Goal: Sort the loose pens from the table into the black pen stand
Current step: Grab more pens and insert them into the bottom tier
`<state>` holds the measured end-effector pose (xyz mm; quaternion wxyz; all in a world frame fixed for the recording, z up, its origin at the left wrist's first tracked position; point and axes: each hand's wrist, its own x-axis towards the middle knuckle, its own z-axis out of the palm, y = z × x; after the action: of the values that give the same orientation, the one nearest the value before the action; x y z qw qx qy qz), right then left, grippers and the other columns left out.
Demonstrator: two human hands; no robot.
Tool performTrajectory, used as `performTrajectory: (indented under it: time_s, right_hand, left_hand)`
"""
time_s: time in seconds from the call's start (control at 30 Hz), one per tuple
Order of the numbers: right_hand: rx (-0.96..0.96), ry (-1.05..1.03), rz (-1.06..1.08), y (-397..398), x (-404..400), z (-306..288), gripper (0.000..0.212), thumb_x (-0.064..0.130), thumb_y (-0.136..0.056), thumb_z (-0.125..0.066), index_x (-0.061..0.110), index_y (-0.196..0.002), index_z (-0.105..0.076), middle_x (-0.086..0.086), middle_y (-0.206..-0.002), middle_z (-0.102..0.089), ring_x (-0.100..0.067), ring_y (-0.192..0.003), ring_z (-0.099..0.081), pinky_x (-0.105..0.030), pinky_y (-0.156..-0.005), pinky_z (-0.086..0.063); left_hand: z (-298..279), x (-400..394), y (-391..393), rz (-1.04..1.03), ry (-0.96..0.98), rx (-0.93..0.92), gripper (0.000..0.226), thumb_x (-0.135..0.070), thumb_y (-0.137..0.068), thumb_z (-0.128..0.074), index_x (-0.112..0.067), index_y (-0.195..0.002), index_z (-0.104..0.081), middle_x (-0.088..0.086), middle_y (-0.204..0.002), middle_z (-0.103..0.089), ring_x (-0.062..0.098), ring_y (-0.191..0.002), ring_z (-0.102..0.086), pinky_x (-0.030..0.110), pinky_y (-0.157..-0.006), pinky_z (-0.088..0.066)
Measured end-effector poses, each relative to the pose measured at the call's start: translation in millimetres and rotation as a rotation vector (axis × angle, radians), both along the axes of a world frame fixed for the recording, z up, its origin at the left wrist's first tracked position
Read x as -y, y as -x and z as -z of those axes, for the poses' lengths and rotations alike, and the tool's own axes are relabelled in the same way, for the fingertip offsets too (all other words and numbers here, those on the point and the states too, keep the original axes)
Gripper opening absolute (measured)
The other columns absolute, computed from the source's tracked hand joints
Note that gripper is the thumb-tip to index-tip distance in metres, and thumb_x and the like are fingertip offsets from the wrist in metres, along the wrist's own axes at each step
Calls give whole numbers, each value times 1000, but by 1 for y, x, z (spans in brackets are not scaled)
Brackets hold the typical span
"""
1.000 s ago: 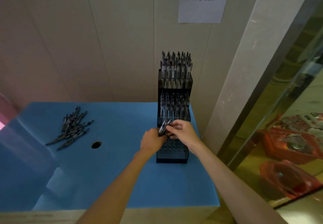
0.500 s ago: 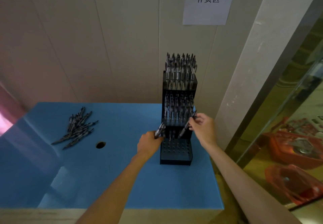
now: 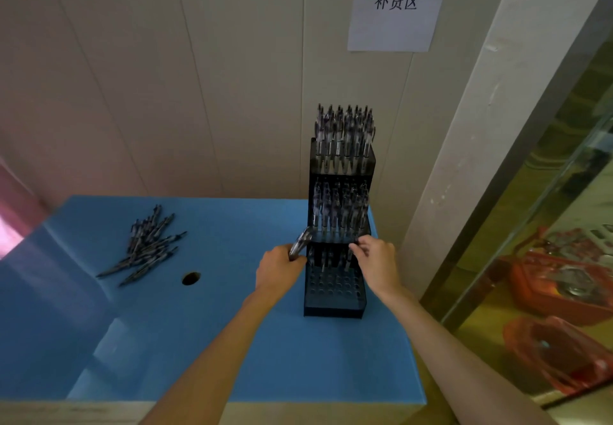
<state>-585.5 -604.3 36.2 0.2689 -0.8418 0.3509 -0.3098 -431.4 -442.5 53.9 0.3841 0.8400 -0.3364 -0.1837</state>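
Blue surface [image 3: 212, 341] against pale panelled wall, paper sign [image 3: 396, 13] upper right. Black pen stand [image 3: 335, 295] at frame centre, upper two tiers full, a few pens in lowest tier. Left hand [image 3: 278, 270] gripping small bundle of pens [image 3: 300, 245] beside stand. Right hand [image 3: 376, 263] pinching pen at lowest tier. Loose pens [image 3: 144, 247] piled at left, near round hole [image 3: 191, 278].

Bare table [image 3: 232, 341] lies between pen stand [image 3: 335, 305] and loose pens [image 3: 146, 245].
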Motion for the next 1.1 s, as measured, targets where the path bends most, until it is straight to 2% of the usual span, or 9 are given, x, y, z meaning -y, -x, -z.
performTrajectory:
  time_s: [0.1, 0.27, 0.47, 0.6, 0.73, 0.8, 0.87, 0.97, 1.1]
  right_hand:
    - [-28, 11, 3, -3, -1, -1, 29, 18, -94, -69, 8, -69, -57, -6, -59, -64, -21, -57, -64, -40, -56, -57]
    - [-75, 32, 31, 0, 0, 1, 43, 13, -94, -66, 16, -60, -41, -7, -50, -54, -24, -46, -54, -44, -47, -49]
    - [-151, -28, 0, -4, -2, 3, 28, 15, -92, -71, 1, -69, -62, -7, -59, -64, -17, -55, -62, -34, -56, -55]
    - [-299, -30, 5, -2, -4, 13, 47, 19, -94, -69, 10, -56, -42, -4, -49, -45, -9, -42, -40, -27, -48, -40]
    - [-329, -29, -2, -1, -4, 19, 49, 19, -94, -70, 12, -55, -40, -1, -50, -38, -8, -42, -36, -20, -46, -33]
    - [-342, -46, 15, 0, -2, 19, 48, 20, -92, -72, 4, -54, -47, -5, -50, -43, -11, -43, -42, -19, -47, -36]
    - [-378, -73, 42, 1, 2, 17, 39, 21, -91, -73, -5, -63, -63, -12, -54, -60, -18, -49, -57, -29, -53, -50]
    - [-389, -63, 73, 6, 3, 6, 29, 14, -90, -70, 1, -64, -70, -11, -58, -66, -18, -54, -64, -39, -62, -59]
    - [-127, -148, 32, 8, -9, -23, 13, 13, -92, -69, 10, -81, -76, 1, -70, -73, -11, -62, -69, -28, -67, -59]
  left_hand:
    - [0, -2, -2, 0, -10, 13, 29, -22, -90, -60, -17, -67, -42, -1, -56, -39, 17, -50, -34, 26, -48, -25]
    - [3, -4, -3, 0, -8, 9, 31, -23, -90, -61, -19, -66, -42, -2, -56, -41, 15, -49, -35, 25, -48, -27]
    - [6, -3, -1, 17, -14, -24, 32, -21, -90, -60, -20, -65, -40, -3, -56, -40, 15, -49, -35, 25, -49, -27]
    - [4, 1, 2, 29, -1, -24, 34, -21, -90, -61, -20, -64, -39, -3, -55, -40, 16, -49, -35, 27, -50, -28]
    - [3, 4, 5, 47, 9, -37, 37, -21, -90, -61, -22, -62, -37, -3, -53, -37, 15, -48, -33, 29, -52, -28]
    - [4, 5, 5, 53, 3, -41, 36, -21, -89, -61, -21, -63, -37, -3, -53, -37, 15, -48, -32, 30, -53, -28]
    - [6, 7, 5, 52, -6, -34, 33, -22, -89, -62, -19, -64, -40, -3, -54, -39, 16, -49, -34, 30, -52, -29]
    - [6, 11, 4, 65, -21, -27, 33, -23, -88, -63, -18, -64, -41, -3, -54, -40, 17, -50, -37, 29, -52, -29]
    - [-1, 19, 6, 94, -26, -42, 35, -22, -88, -63, -20, -62, -40, -2, -55, -42, 17, -51, -38, 29, -54, -30]
